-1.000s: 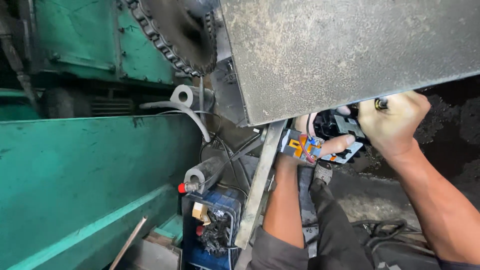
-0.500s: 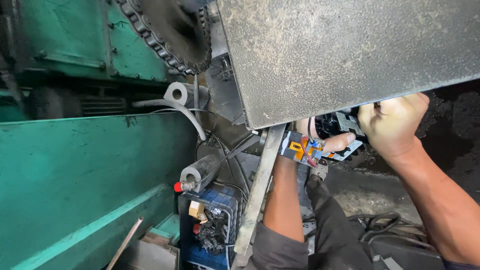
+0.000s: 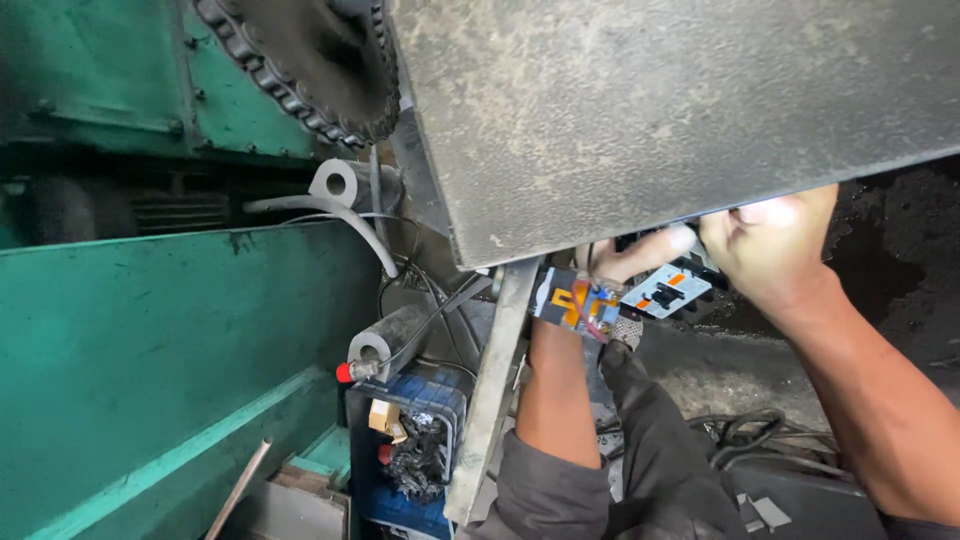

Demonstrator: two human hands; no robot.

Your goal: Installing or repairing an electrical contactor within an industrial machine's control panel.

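Note:
Both my arms reach up under the lower edge of a large grey metal panel (image 3: 680, 110). My left hand (image 3: 640, 255) is mostly hidden behind that edge, with one finger stretched toward a black part (image 3: 690, 272) tucked under the panel. A blue and orange band (image 3: 575, 300) wraps my left wrist. A small grey piece with orange and black marks (image 3: 665, 290) sits just below the fingers. My right hand (image 3: 770, 245) is curled into a fist against the panel's edge, right next to the black part. What it grips is hidden.
A green machine body (image 3: 150, 350) fills the left. A chain sprocket (image 3: 310, 70) hangs above, with a white hose (image 3: 340, 215) below it. A grey cylinder with a red tip (image 3: 385, 345) and a blue box of wiring (image 3: 410, 440) stand beside a slanted metal strut (image 3: 495, 390). Cables (image 3: 740, 430) lie on the dark floor.
Both hands have stayed under the panel edge with small shifts. A dark tool end that stuck out of my right fist one second ago is out of sight now.

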